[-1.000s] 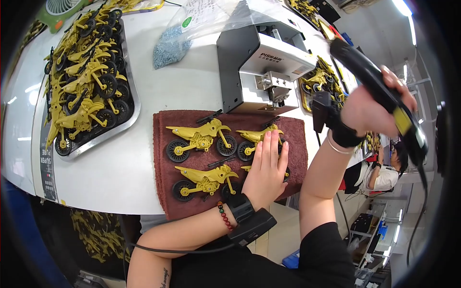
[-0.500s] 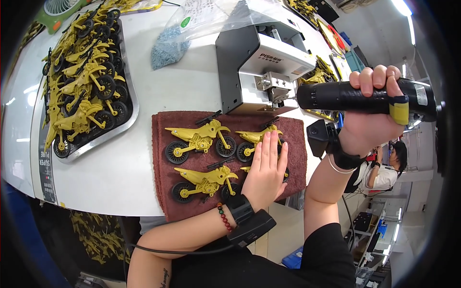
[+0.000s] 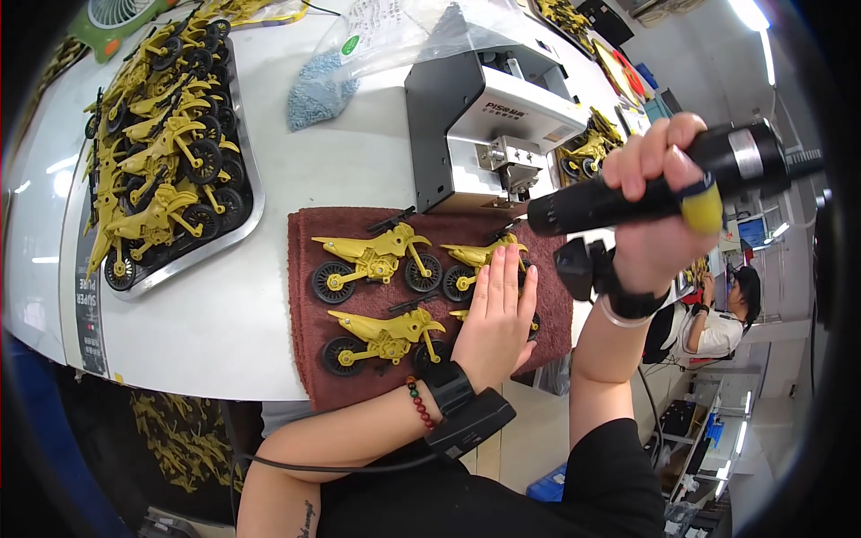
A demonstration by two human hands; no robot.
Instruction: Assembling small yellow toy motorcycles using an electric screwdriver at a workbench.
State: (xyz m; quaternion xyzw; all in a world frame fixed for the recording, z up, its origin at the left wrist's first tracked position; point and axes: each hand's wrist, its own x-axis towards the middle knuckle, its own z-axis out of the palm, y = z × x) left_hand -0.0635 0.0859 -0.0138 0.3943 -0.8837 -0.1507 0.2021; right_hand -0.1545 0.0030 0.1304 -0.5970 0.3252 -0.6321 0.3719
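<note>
The left hand (image 3: 499, 316) is being laid flat, fingers spread, on a yellow toy motorcycle (image 3: 487, 262) at the right end of the maroon towel (image 3: 305, 269), close to the table edge (image 3: 224, 377). Two more toy motorcycles are lying just left of it. A black electric screwdriver (image 3: 659, 184) is being gripped by the right hand (image 3: 659, 211), raised clear above the towel's right edge, beside the grey screw feeder (image 3: 484, 125); a tray of motorcycles (image 3: 244, 175) is sitting well left.
</note>
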